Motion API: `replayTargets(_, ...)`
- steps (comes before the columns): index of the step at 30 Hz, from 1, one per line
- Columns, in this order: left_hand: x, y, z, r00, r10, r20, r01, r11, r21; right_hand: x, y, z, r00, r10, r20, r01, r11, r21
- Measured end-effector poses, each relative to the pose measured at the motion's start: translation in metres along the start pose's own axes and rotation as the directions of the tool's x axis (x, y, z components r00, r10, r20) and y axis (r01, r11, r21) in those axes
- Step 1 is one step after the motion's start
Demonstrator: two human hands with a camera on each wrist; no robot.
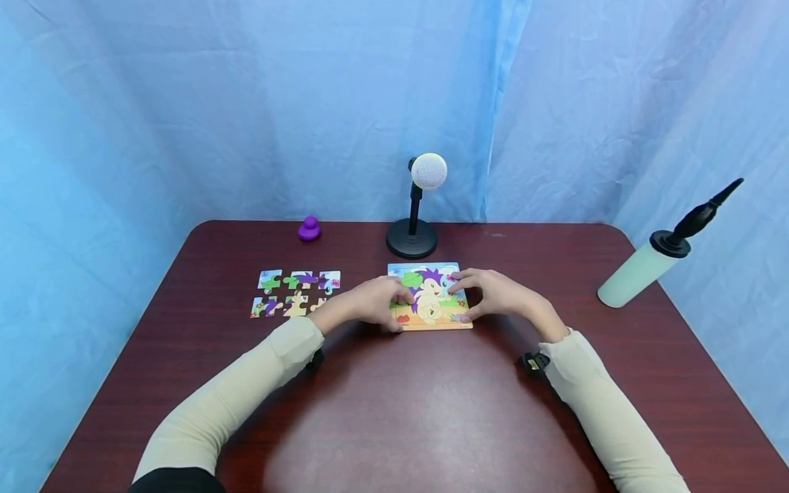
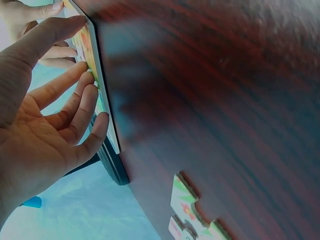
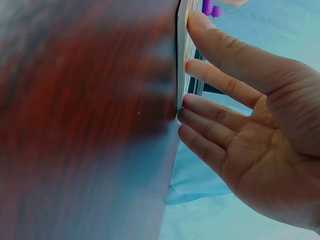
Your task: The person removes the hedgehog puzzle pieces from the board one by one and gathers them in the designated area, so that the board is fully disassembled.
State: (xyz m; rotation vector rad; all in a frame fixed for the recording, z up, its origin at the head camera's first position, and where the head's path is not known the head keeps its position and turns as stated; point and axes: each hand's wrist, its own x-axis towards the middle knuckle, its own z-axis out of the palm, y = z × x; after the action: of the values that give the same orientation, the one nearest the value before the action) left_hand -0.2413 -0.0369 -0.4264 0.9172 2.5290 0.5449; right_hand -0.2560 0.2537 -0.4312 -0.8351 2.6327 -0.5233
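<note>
Two hands frame a picture board (image 1: 430, 296) lying flat on a brown worktop (image 1: 401, 418); the left hand (image 1: 376, 301), thumb apart and fingers loosely bent, has its fingertips at the board's left side; the right hand (image 1: 498, 291), fingers spread, meets the right side; neither pinches. The step in hand looks like squaring the board between the hands; the next move probably calls for light, even contact from both sides, then a free hand for the puzzle pieces (image 1: 296, 305), in two rows left of the left hand. The left wrist (image 1: 335, 311) partly hides the nearest piece and could brush it; beyond the hands, a microphone (image 1: 416, 195) stands close behind the board; a purple toy (image 1: 309, 231) sits beyond the left hand, a green pump (image 1: 644, 270) well right of the right hand.
</note>
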Motion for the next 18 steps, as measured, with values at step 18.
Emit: replayTargets(18, -0.0009, 0.0008, 0.0015, 1.0, 0.015, -0.012, -0.016, 0.999, -0.033, 0.004, -0.0092, -0.0026, 0.999, 0.044, 0.01, -0.043, 0.999, -0.032)
